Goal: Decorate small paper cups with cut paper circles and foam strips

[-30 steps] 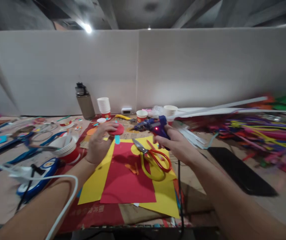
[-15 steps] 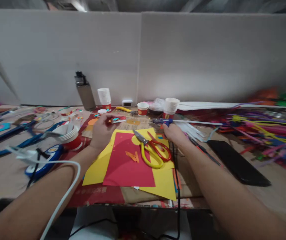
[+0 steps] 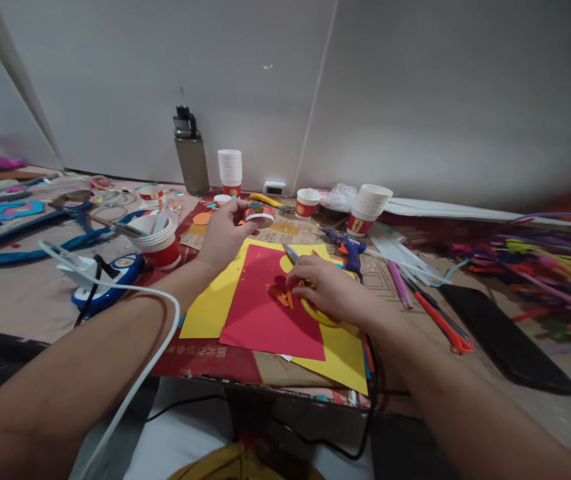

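My left hand (image 3: 228, 233) is closed in a pinch on a short cut-down paper cup (image 3: 260, 215), red with a white rim. Coloured bits show on its top, too small to name. Over the red paper sheet (image 3: 250, 327), my right hand (image 3: 322, 287) has its fingers curled but apart, close to some orange paper scraps (image 3: 280, 297). Beneath that hand lie the scissors; a yellow handle (image 3: 322, 317) and part of the blade show, the rest is covered. Yellow paper (image 3: 205, 317) spreads under the red sheet. A blue glue gun (image 3: 351, 252) rests beyond my right hand.
Stacked paper cups (image 3: 369, 203), a single cup (image 3: 308, 202) and a bottle (image 3: 192, 163) stand along the back. Left are cups with tools (image 3: 158, 247), a blue tape dispenser (image 3: 112, 287) and a white cable (image 3: 165, 293). A phone (image 3: 508, 337), pens and pipe cleaners (image 3: 540, 267) lie right.
My right hand has let go of the glue gun, which now lies on the table, and has come back over the scissors and scraps. The left hand still holds the cup piece, now turned.
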A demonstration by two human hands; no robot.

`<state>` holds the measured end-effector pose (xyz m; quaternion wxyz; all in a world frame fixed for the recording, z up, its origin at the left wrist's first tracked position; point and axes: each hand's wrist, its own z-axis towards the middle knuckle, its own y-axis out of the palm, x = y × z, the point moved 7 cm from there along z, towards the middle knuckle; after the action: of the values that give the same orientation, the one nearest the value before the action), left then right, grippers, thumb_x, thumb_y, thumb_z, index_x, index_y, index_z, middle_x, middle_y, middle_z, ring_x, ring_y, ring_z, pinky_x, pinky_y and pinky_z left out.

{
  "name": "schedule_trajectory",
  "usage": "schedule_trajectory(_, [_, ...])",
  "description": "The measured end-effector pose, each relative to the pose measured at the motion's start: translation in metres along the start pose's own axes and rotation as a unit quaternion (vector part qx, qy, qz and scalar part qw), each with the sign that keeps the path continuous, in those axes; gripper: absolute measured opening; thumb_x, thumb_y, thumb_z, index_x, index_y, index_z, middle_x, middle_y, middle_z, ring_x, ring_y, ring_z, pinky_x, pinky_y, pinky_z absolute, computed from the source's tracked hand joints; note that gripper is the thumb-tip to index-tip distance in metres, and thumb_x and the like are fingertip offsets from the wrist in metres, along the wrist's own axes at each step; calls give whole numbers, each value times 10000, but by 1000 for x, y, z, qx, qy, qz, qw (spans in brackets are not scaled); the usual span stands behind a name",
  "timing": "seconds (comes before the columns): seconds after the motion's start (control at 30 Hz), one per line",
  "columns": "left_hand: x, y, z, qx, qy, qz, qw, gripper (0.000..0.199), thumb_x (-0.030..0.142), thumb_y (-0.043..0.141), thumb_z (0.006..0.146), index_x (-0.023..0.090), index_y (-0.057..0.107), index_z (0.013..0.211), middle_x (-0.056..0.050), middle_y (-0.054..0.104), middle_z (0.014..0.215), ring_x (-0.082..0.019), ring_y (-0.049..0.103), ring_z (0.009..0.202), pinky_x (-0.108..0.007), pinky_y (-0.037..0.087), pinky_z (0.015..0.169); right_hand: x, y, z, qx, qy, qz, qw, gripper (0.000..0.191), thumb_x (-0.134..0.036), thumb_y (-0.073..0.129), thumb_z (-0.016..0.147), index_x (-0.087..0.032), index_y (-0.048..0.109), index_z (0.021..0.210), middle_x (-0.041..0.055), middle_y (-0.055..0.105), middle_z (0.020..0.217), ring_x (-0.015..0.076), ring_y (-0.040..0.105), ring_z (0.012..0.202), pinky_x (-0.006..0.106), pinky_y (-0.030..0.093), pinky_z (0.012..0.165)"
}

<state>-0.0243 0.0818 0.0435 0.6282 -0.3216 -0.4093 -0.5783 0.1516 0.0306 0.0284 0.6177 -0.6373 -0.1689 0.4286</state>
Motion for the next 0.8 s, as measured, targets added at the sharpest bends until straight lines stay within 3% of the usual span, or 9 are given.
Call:
schedule_trajectory(0.13, [0,3,-1,-14,2,12,1000,262,245,772,658,159,604,839,-20,664,809,-145,640,768,-273,563,660,-7,12,5,-74,-18,-49,996,164,-117,567,869,-197,686,948,61,639,1014,192,523,925,360,366,878])
schedule_trajectory(0.33, [-4,3,-4,-8,-14,29,999,246,237,761,652,163,603,825,-21,661,803,-147,636,736,-274,561,628,-15,14,10,-87,-32,-132,987,204,-64,505,859,-202,649,900,62,606,993,213,494,901,374,344,842])
schedule_trajectory(0.53, [-7,3,-4,-17,-20,36,999,216,190,717,659,171,569,814,-1,634,757,-142,628,712,-269,554,615,-13,16,13,-119,-51,-115,985,144,-67,514,832,-166,609,789,68,618,941,213,495,898,384,356,892])
schedule_trajectory(0.8, [-8,2,-2,-23,-12,57,998,189,160,686,671,170,583,829,-2,622,776,-131,610,720,-256,551,612,-13,12,11,-133,-34,-60,989,199,-24,543,779,-190,621,856,37,651,926,238,500,1032,457,298,991])
